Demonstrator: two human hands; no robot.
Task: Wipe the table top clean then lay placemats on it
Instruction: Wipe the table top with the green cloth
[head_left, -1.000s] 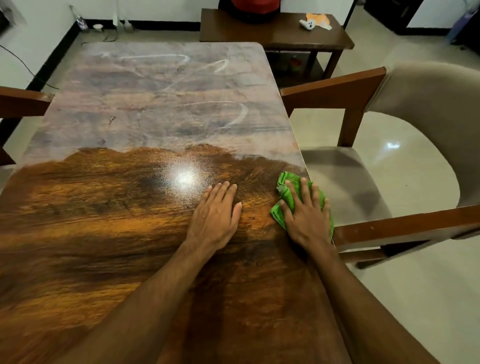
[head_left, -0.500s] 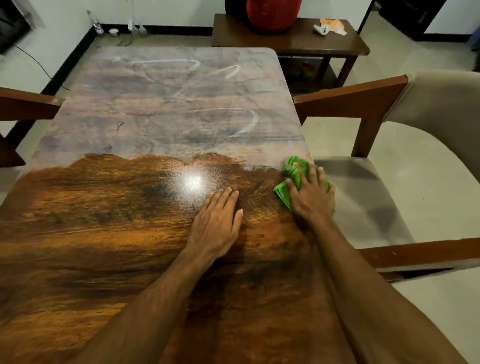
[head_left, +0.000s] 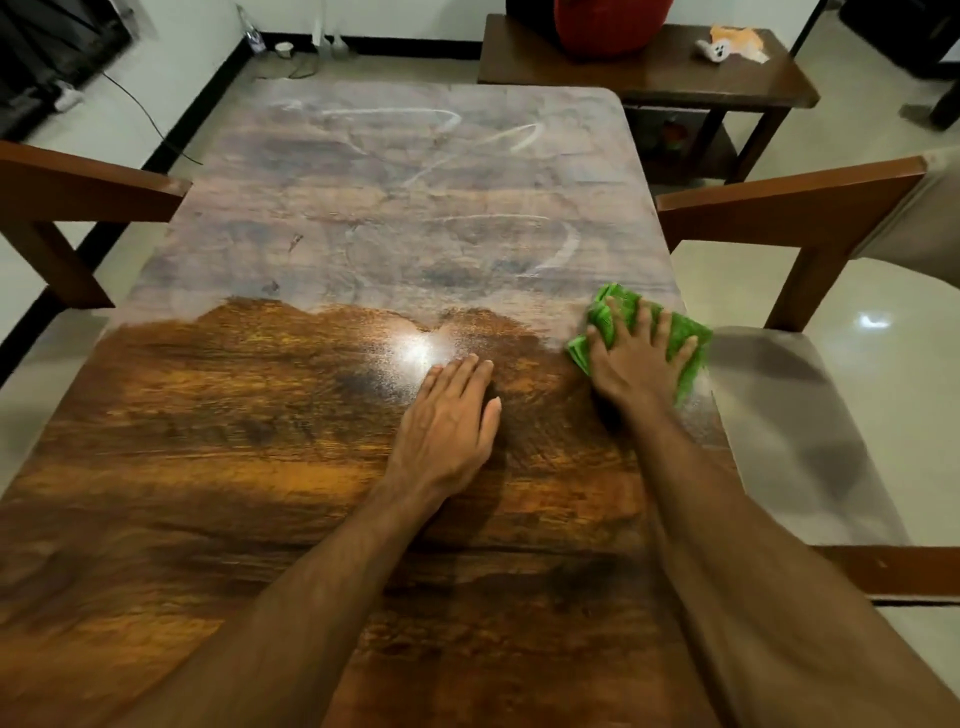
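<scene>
The wooden table top (head_left: 260, 441) is glossy brown on its near half. Its far half is dull with grey dust and white streaks (head_left: 519, 137). A green cloth (head_left: 688, 332) lies at the table's right edge, on the border between the shiny and dusty parts. My right hand (head_left: 631, 364) presses flat on that cloth with the fingers spread. My left hand (head_left: 449, 421) rests flat on the shiny wood, just left of the right hand, holding nothing. No placemat is in view.
A chair with a wooden arm (head_left: 789, 208) and grey seat (head_left: 795, 415) stands against the right side. Another chair arm (head_left: 88, 182) juts in at the left. Beyond the far right corner is a dark side table (head_left: 675, 83) with a red object (head_left: 608, 26).
My right hand has slid the cloth away from me along the right edge, up to the dusty border. The left hand has stayed flat in about the same place.
</scene>
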